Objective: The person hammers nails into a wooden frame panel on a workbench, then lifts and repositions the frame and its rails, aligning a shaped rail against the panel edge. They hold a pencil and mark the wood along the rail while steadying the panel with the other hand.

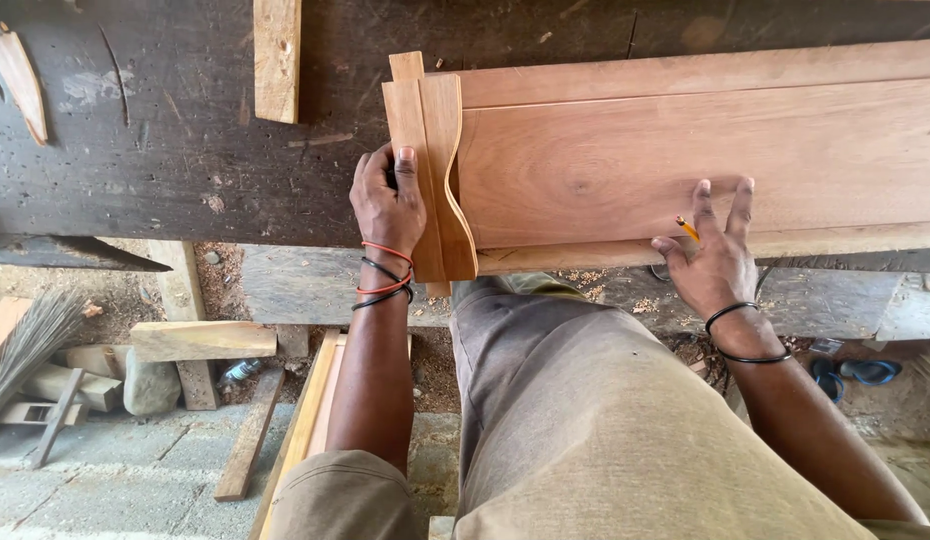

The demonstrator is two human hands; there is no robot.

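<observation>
The left hand [387, 205] presses a curved template [432, 170] onto the left end of a board [685, 150] on the counter [165, 150], fingers flat. The right hand [713, 262] rests on the board's near edge, fingers spread, a pencil [687, 229] tucked between them.

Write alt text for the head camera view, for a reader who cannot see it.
Seen from above, a person's left hand presses a wavy-edged wooden template against the end of a reddish wood panel on a dark, worn workbench. The right hand rests spread on the panel, holding a pencil. Offcuts lie on the ground below.
</observation>
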